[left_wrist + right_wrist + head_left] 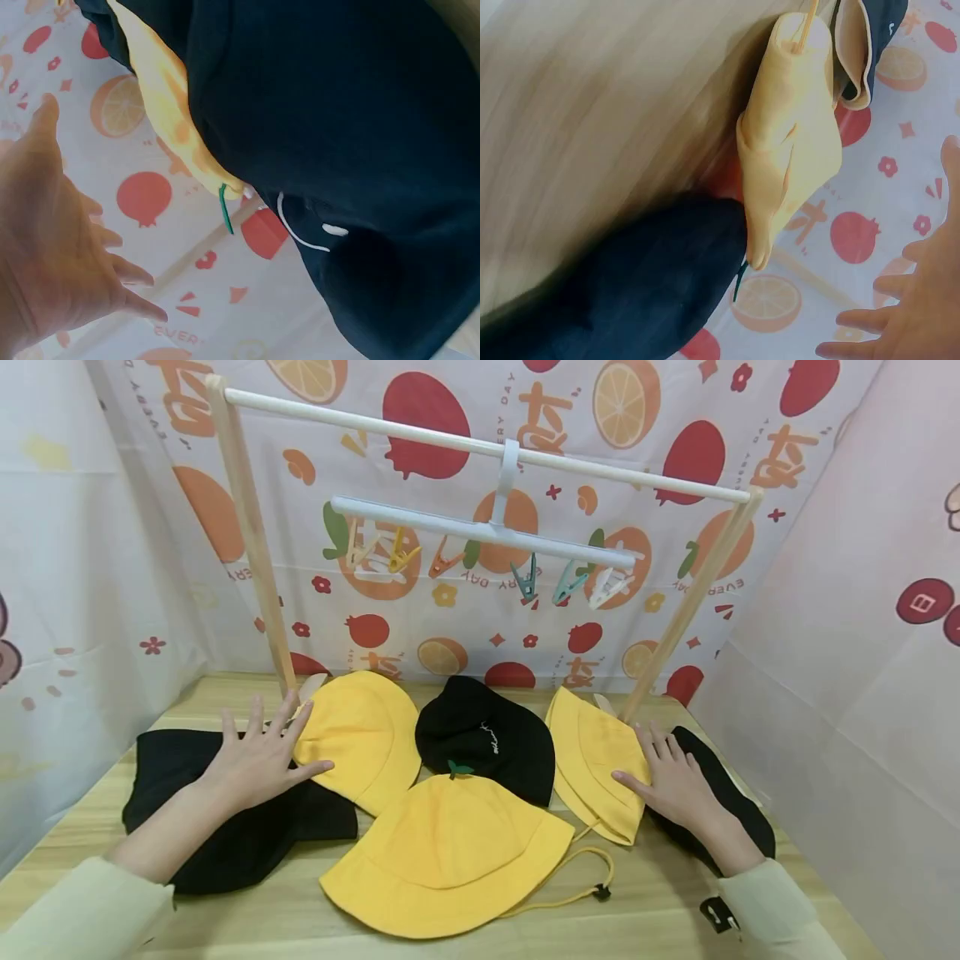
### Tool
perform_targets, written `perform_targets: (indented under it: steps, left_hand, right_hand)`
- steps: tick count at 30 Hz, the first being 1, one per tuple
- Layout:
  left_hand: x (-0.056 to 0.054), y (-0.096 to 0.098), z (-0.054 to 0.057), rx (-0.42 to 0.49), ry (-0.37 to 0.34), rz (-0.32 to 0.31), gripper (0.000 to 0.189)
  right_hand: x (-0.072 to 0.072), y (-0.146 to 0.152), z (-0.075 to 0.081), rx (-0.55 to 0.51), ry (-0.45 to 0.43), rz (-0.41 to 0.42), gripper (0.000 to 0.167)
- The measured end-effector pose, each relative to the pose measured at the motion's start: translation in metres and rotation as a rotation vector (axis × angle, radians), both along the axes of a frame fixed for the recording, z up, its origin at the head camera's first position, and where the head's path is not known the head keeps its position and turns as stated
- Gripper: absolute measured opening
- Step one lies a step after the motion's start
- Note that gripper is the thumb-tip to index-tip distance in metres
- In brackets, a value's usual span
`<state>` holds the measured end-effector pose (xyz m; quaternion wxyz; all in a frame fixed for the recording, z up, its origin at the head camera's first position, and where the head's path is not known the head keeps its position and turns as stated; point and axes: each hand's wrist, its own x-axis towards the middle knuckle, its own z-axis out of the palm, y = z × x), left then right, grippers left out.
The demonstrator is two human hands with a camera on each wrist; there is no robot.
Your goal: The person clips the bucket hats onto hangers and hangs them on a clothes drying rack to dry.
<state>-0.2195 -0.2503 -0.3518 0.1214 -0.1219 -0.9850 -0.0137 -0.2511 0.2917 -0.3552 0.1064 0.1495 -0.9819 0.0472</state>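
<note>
My left hand point(258, 764), fingers spread and nothing in it, is held over a black hat point(225, 852) and beside a yellow hat point(356, 735) at the back left. In the left wrist view a gap separates it from the black fabric. On the right, my other hand point(675, 781) is likewise spread, between a folded yellow hat point(592, 760) and a partly covered black hat point(738, 810). A black cap point(487, 743) with white lettering lies at the centre back. In front lies a yellow bucket hat point(450, 860) with a green leaf tip and a chin cord.
A wooden rack with a white top bar point(360, 420) stands behind the hats. From it hangs a pale blue hanger point(450, 522) with several coloured clips. A small black clip-like piece point(718, 914) lies near the right sleeve. Printed cloth point(315, 610) encloses the wooden table point(285, 910).
</note>
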Motion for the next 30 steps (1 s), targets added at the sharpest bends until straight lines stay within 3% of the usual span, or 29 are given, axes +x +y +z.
perform_targets:
  steps: [9,13,22,30]
  left_hand:
    - [0.008,0.018,-0.006,-0.015,-0.007,-0.07,0.091]
    - [0.014,0.03,-0.005,-0.003,-0.009,-0.113,0.087]
    - [0.027,0.051,-0.003,0.132,-0.186,-0.25,0.081]
    - [0.03,0.07,-0.013,0.237,-0.236,-0.293,0.052]
  right_hand:
    - [0.009,-0.024,-0.003,-0.03,-0.004,0.098,0.084]
    - [0.015,-0.039,0.002,-0.023,-0.062,0.155,0.078]
    - [0.022,-0.068,0.0,-0.026,-0.212,0.222,0.063]
    - [0.023,-0.089,-0.014,-0.043,-0.269,0.324,0.055]
